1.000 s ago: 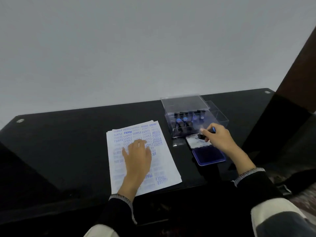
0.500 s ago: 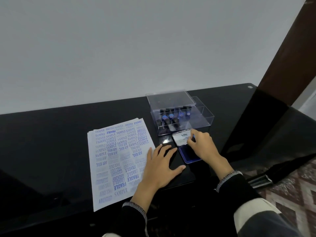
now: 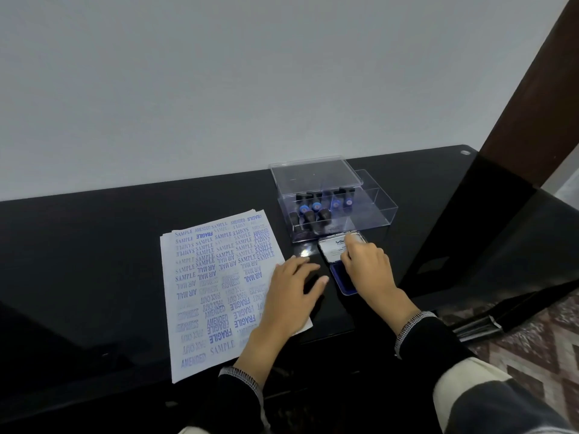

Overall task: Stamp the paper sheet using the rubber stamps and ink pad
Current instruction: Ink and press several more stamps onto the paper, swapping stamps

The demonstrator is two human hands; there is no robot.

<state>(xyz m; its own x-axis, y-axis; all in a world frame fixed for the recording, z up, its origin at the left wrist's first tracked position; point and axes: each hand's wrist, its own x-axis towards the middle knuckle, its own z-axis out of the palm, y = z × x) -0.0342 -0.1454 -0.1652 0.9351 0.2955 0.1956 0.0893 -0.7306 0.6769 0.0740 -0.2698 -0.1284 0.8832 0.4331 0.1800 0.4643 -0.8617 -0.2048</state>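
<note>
Head view: right hand point(image 3: 368, 270) curls over the open ink pad point(image 3: 341, 270), whatever it holds hidden; left hand point(image 3: 289, 296) flat, fingers spread, on the crowded paper sheet point(image 3: 213, 289). Risk: inky fingers smearing prints, or fresh stamps overlapping old ones.

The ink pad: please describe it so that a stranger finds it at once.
On the black table, look just in front of the clear plastic box of stamps. The ink pad lies there under the right hand, right of the stamped paper sheet. Only it has a dark blue pad and an open white-labelled lid.
</note>
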